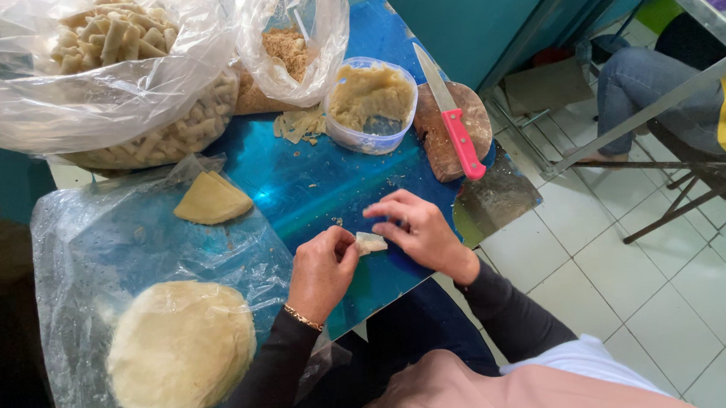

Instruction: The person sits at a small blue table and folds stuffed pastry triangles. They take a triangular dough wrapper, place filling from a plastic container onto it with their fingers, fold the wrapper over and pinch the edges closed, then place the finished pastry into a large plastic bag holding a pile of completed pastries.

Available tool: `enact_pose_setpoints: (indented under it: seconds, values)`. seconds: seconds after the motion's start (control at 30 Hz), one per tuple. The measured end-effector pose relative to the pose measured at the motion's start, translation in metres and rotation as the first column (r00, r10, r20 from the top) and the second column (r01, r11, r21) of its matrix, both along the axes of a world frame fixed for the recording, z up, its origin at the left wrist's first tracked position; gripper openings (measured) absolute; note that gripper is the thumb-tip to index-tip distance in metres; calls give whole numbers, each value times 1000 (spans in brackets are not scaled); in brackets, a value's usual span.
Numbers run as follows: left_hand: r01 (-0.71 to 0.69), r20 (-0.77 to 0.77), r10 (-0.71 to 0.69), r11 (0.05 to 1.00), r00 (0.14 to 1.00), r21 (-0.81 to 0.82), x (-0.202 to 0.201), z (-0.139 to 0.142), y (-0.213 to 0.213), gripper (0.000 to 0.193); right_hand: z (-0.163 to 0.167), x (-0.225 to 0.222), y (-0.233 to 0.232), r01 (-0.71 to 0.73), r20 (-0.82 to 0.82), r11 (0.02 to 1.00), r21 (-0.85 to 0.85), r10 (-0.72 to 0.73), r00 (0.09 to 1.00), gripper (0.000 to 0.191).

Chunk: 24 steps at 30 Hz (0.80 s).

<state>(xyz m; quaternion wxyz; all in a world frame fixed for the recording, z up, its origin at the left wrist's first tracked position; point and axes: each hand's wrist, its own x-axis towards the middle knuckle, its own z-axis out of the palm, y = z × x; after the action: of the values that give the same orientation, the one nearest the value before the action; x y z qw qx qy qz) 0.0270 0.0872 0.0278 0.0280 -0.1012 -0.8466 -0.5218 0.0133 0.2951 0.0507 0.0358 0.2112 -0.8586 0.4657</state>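
My left hand (322, 271) and my right hand (414, 228) meet over the blue table (319, 186), both pinching a small pale piece of dough wrapper (371, 243) that rests on the surface. A round stack of thin dough sheets (180, 349) lies on clear plastic at the lower left. A folded triangular dough piece (211, 199) sits on the same plastic, farther back. A clear tub of beige filling (370, 101) stands behind my hands.
A pink-handled knife (453, 121) lies on a wooden board (452, 134) at the table's right edge. Big plastic bags of rolled pastry sticks (115, 68) and crumbs (288, 47) fill the back. A seated person's legs (652, 81) are at the right, over a white tiled floor.
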Motion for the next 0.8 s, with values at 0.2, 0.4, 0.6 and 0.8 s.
enact_pose_setpoints:
  seconds: [0.2, 0.4, 0.6, 0.8]
  values:
    - [-67, 27, 69, 995, 997, -68, 0, -1, -1, 12, -7, 27, -7, 35, -372, 981, 190, 39, 927, 21]
    - [-47, 77, 52, 997, 996, -61, -3, 5, -6, 16, -6, 32, -5, 17, -452, 973, 229, 91, 887, 22]
    - [51, 126, -48, 998, 991, -25, 3, 14, -16, 17, -8, 36, -5, 31, -459, 971, 236, 84, 884, 22]
    - [52, 44, -47, 990, 998, -128, 10, 14, -11, 14, -9, 37, -3, 27, -461, 973, 230, 84, 883, 23]
